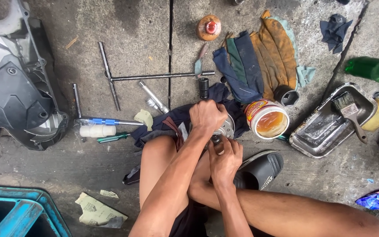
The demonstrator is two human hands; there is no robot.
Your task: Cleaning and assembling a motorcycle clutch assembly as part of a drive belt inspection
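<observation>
1. The person sits on a concrete floor [110, 166], knees drawn up, with both hands meeting over a round metal part [227, 127] that lies on a dark blue cloth [172, 118] just in front of the legs.
2. The left hand [207, 115] is curled down over the top of the metal part, fingers closed around it, and hides most of its middle.
3. The right hand [225, 159] comes in from below, fingers bunched and pinched on something small at the near edge of the part; what it grips is too hidden to tell.
4. Just right of the part stands an open tub of amber grease [267, 119], touching the edge of the cloth.
5. A black sandal [259, 169] sits near the right hand, under the leg.
6. Farther right lies a metal tray [325, 131] with a paintbrush [349, 113] resting across it, and beyond that a green bottle [373, 69] on its side.
7. Behind the hands a pile of blue and orange-brown rags [259, 61] is spread out, with a large black socket [286, 95] at its near edge and a smaller socket [203, 87] beside the cloth.
8. A long T-handle wrench [154, 77] lies on the floor to the left of the rags, with a second one, blue-taped [104, 121], nearer the person.
9. A grey and black engine cover [18, 92] fills the left edge, and a blue crate [14, 210] sits in the lower left corner.
</observation>
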